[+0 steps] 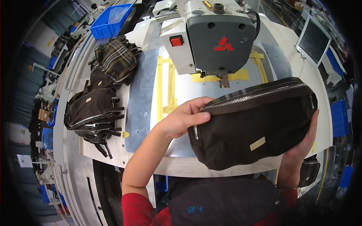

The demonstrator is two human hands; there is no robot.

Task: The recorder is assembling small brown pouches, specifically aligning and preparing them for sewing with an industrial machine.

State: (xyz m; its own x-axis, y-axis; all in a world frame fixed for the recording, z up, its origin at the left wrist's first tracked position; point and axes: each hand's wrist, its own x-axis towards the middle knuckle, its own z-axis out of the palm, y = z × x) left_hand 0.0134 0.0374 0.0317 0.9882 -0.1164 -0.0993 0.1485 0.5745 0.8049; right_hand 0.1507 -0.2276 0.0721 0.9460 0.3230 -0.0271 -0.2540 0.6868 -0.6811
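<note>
Both my hands hold up a dark brown fabric waist bag (241, 132) in front of the sewing machine. A silver zipper (260, 97) runs along its upper edge, and a small beige label (257, 144) sits low on its front. Pinching the bag's upper left corner, my left hand (188, 116) has its thumb on the front. My right hand (301, 145) grips the lower right side, its fingers mostly hidden behind the bag. Beyond the bag stands the grey and white sewing machine head (222, 41), with its presser foot (224, 81) above the metal plate.
Several dark bags (92, 109), with a plaid one (115, 60) on top, are piled on the table's left. A blue crate (111, 20) stands at the back left. Yellow tape (166, 86) marks the metal plate. A screen (314, 39) is at the right.
</note>
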